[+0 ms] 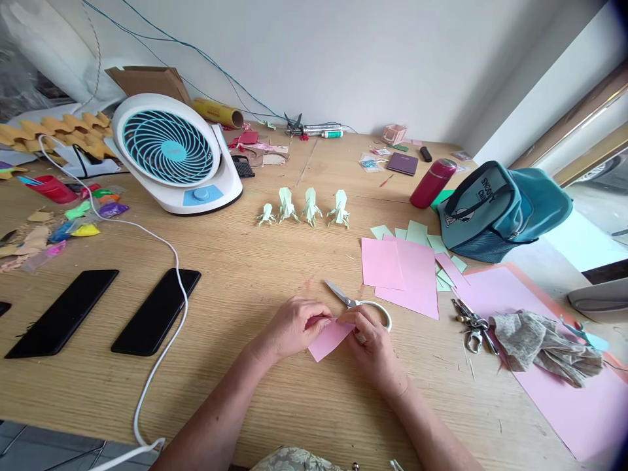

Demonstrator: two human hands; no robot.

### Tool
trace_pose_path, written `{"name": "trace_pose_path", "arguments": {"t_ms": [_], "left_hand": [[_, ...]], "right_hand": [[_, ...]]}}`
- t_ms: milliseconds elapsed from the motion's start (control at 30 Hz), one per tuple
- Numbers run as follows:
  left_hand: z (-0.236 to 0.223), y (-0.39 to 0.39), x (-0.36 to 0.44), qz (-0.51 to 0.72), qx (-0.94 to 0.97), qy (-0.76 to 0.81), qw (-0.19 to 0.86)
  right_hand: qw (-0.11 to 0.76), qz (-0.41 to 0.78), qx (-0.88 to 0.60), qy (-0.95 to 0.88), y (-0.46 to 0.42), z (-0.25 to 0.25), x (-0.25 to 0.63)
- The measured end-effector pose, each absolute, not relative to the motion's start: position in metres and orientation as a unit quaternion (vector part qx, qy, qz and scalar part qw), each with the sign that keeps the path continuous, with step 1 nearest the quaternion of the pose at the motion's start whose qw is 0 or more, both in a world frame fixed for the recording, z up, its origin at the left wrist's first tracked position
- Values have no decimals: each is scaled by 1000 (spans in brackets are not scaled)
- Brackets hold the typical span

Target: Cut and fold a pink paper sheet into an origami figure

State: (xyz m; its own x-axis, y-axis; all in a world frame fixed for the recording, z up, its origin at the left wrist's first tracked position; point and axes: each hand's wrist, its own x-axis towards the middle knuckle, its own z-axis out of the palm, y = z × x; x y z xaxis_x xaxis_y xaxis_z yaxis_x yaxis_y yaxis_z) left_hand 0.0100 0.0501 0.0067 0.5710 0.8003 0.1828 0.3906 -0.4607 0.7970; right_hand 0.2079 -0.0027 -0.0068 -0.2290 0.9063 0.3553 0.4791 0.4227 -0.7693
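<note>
A small piece of pink paper (324, 341) is held between both hands near the front of the table. My left hand (294, 327) pinches its upper left edge between thumb and fingers. At its upper right edge, my right hand (369, 343) grips it in the same way. Scissors (343, 294) with white handles lie just beyond, their blades partly spread and one handle loop partly behind my right hand. Farther back stand several pale green folded-paper figures (311, 205) in a row. Larger pink sheets (415, 278) and small green paper pieces (417, 231) lie to the right.
On the left are a white fan (196, 196), two dark phones (157, 314) and a white cable (152, 386). A red bottle (434, 183), a teal bag (505, 209), keys (475, 327) and a grey cloth (540, 347) lie to the right.
</note>
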Motion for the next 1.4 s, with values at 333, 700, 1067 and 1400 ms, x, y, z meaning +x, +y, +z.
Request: {"name": "trace_pose_path", "arguments": {"t_ms": [333,700,1067,1400], "left_hand": [[13,49,8,192,774,406,447],[8,49,6,204,766,406,456],[11,50,-4,205,763,410,456],[0,49,-9,228,745,405,478]], "right_hand": [[403,263,-429,-764,-2,-9,205],[372,191,-468,-779,-12,1,219],[224,37,-657,-718,-8,-24,241],[240,-6,-705,-668,-14,-15,269]]}}
